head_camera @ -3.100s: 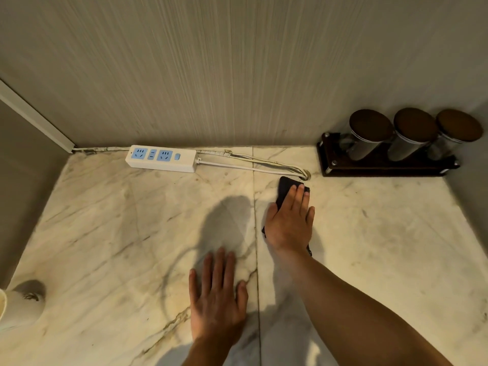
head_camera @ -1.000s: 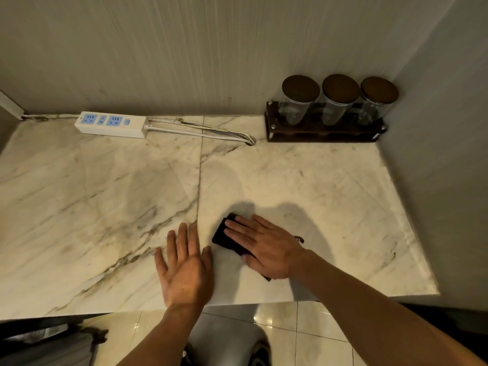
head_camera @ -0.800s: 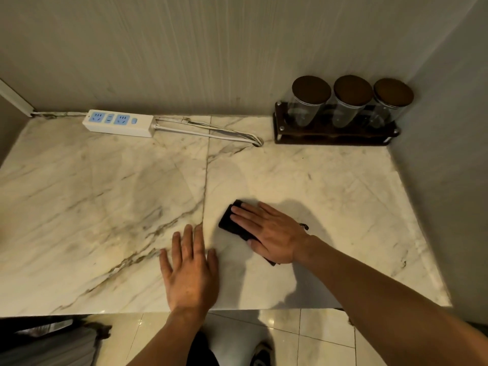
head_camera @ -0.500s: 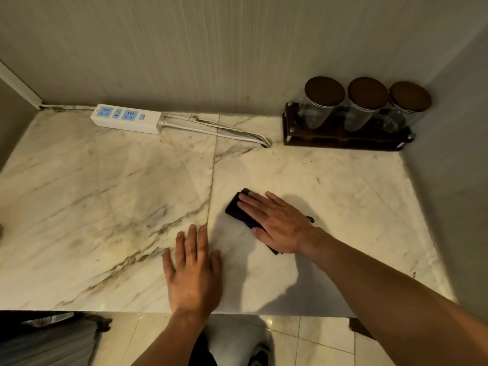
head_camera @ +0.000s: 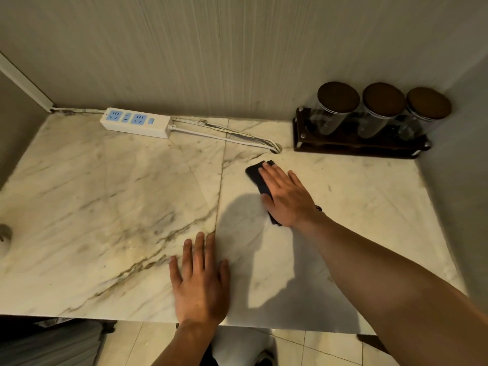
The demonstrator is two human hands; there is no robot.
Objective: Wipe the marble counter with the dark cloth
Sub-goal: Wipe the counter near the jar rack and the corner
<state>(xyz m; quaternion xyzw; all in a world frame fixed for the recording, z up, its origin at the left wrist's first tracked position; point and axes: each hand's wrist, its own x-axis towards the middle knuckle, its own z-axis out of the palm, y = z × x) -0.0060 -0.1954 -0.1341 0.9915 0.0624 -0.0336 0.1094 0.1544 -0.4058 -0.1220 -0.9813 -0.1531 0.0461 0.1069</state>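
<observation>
The right hand (head_camera: 289,198) lay flat with fingers spread, pressing the dark cloth (head_camera: 257,175) onto the marble counter (head_camera: 118,196) toward its back edge, while the left hand (head_camera: 200,281) rested open-palmed at the front edge, holding nothing.
</observation>
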